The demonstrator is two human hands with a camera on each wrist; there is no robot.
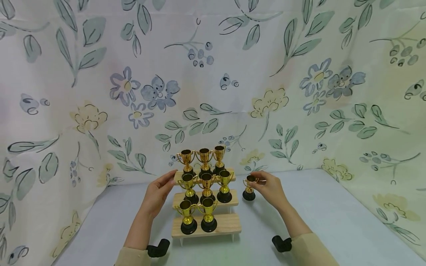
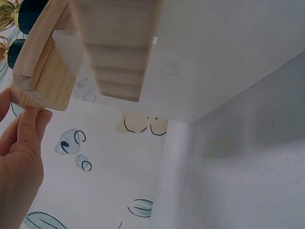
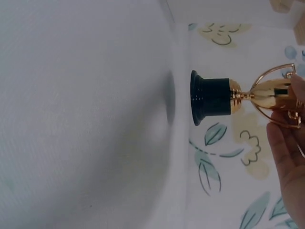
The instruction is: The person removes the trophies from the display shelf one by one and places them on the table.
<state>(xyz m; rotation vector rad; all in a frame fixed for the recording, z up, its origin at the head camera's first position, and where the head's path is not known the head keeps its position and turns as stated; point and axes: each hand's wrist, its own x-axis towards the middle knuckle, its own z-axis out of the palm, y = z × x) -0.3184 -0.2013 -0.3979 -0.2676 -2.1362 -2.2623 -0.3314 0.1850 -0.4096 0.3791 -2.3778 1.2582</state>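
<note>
A three-tier display stand with wooden shelves (image 1: pixel 229 221) bears small gold trophies with black bases. Three stand on the top shelf, three on the middle one, and two on the bottom shelf's left and middle, such as a front trophy (image 1: pixel 208 215). My left hand (image 1: pixel 159 193) pinches the left end of the top shelf, thumb and fingers on either side of the wood (image 2: pixel 29 99). To the right of the stand, my right hand (image 1: pixel 270 187) holds another trophy (image 3: pixel 214 97) by its cup. That trophy's black base hangs upright, slightly above the table.
A white-covered table (image 1: pixel 332 214) lies under everything. Behind it hangs a floral cloth (image 1: pixel 213 92), which also runs along the sides. Black wrist-worn pieces (image 1: pixel 159 248) show at both forearms. The shelves rest on clear supports.
</note>
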